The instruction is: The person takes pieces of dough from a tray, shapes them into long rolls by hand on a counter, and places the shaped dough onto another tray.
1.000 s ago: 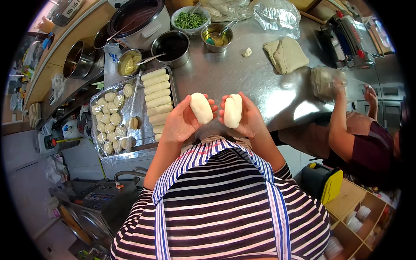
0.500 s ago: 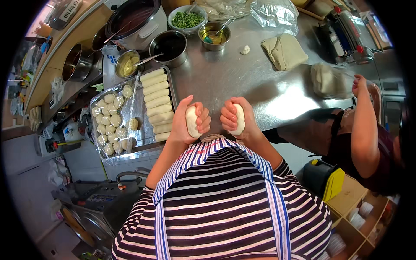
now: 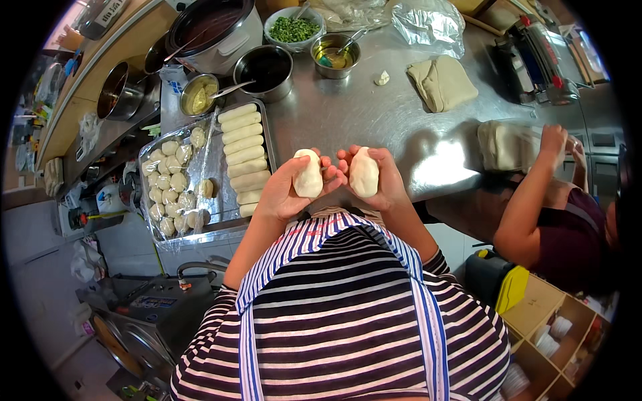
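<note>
Each of my hands cups an oval lump of pale dough over the near edge of the steel worktop. In my left hand (image 3: 284, 190) lies one dough lump (image 3: 307, 175), thumb against its top side and fingers curled beneath. My right hand (image 3: 389, 188) holds the other dough lump (image 3: 364, 174) the same way. The fingertips of both hands almost meet between the lumps. Just left of my left hand, a metal tray (image 3: 269, 127) carries a row of dough rolls (image 3: 244, 144) and, partly under clear plastic film, several round dough balls (image 3: 170, 180).
Behind the tray stand a pot of dark liquid (image 3: 264, 70), a bowl of yellow paste (image 3: 199, 95), a bowl of chopped greens (image 3: 292, 30) and a small oil bowl (image 3: 336, 57). A folded dough sheet (image 3: 443, 83) lies right. A co-worker (image 3: 535, 200) handles bagged dough (image 3: 501, 144).
My hands have turned and loosened from fists, so both dough lumps now face up and show more. On the right, the co-worker's arms have shifted at the plastic bag.
</note>
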